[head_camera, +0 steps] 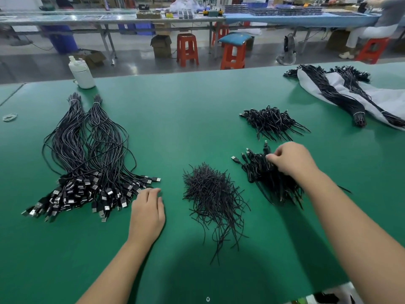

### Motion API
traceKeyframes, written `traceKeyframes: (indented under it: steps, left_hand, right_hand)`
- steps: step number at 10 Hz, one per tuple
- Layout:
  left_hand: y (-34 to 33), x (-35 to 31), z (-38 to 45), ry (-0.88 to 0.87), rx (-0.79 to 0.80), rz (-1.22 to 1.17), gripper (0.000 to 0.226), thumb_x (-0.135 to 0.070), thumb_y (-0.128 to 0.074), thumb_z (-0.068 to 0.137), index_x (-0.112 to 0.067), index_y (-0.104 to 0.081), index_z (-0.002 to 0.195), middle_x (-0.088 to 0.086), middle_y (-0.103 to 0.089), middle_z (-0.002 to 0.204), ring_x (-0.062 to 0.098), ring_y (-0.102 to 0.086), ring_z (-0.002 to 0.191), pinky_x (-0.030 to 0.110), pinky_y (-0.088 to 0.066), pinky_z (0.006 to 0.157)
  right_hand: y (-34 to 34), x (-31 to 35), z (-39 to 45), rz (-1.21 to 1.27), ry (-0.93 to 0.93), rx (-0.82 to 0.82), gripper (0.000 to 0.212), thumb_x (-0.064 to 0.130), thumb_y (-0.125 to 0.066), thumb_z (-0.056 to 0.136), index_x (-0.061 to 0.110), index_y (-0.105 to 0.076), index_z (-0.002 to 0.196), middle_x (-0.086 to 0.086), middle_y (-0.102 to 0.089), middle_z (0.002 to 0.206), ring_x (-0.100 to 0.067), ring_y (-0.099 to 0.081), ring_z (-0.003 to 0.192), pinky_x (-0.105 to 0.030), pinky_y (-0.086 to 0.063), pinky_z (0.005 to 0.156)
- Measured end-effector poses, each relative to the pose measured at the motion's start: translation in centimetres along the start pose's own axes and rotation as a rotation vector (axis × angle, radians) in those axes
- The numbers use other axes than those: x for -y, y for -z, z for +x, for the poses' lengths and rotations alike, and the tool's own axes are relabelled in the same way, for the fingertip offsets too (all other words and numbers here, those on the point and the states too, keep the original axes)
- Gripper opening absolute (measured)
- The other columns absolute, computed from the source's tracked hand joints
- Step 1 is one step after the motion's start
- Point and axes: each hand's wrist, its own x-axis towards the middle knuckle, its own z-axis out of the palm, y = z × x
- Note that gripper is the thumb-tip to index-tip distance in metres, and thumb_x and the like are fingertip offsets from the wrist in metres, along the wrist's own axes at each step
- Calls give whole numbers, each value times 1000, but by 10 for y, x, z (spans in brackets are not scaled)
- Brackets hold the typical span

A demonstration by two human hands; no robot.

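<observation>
On the green table (197,106), two bundles of long black USB cables (87,154) lie at the left, their plugs fanned toward me. My left hand (148,210) rests flat on the mat beside those plugs, fingers relaxed, holding nothing. A loose heap of thin black twist ties (213,196) sits in the middle. To its right lies a pile of coiled, tied cables (266,174). My right hand (291,161) is on top of that pile, fingers curled down into it and pinching a cable.
A second pile of tied cables (270,122) lies farther back. More cable bundles rest on a white bag (377,99) at the far right. A white bottle (81,72) stands at the back left, a rubber band (9,117) near the left edge. Red stools (187,50) stand beyond.
</observation>
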Motion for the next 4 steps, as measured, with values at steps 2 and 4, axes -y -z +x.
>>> traceKeyframes:
  steps: [2,4]
  left_hand:
    - [-3,0,0,-16,3,36,20,-5,-60,92,-3,-65,111,10,-61,110,28,-57,103,41,-48,87]
    - [-7,2,1,-31,-35,51,17,-3,-62,89,-4,-66,106,9,-62,106,27,-57,99,40,-48,82]
  right_hand:
    - [-4,-17,36,-19,-118,35,46,41,-66,94,-6,-71,95,-18,-74,80,-29,-70,69,-39,-60,76]
    - [-24,-24,40,-10,-168,45,49,43,-66,94,-5,-70,87,-15,-66,70,-27,-57,60,-32,-49,59]
